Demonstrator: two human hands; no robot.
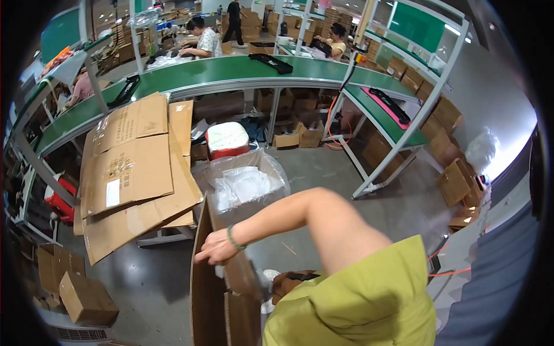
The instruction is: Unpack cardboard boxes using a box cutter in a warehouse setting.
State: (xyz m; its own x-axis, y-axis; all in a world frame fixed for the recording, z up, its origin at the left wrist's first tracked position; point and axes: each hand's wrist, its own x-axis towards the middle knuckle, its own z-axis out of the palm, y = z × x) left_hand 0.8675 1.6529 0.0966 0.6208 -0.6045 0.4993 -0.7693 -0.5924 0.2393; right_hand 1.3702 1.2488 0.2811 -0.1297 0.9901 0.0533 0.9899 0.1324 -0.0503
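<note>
My right hand [214, 248], with a green beaded bracelet at the wrist, reaches left across a tall open cardboard box [206, 305] in front of me. Its fingers are curled at the box's left rim, and one fingertip points over the edge. A small pale grey patch shows under the hand; I cannot make out what it is. Beside the box's right wall is a blurred greyish thing [261, 282], too smeared to name. My left hand does not show. Just beyond the box stands a plastic-lined bin [280, 179] holding white packing pieces [245, 183].
Flattened cardboard sheets [138, 167] are stacked at left. Ahead curves a green conveyor table [208, 74] with dark, long items on it; people work behind. A green side bench [375, 112] stands at right. Boxes [86, 297] lie lower left, and a red-and-white stool [228, 138] beyond the bin.
</note>
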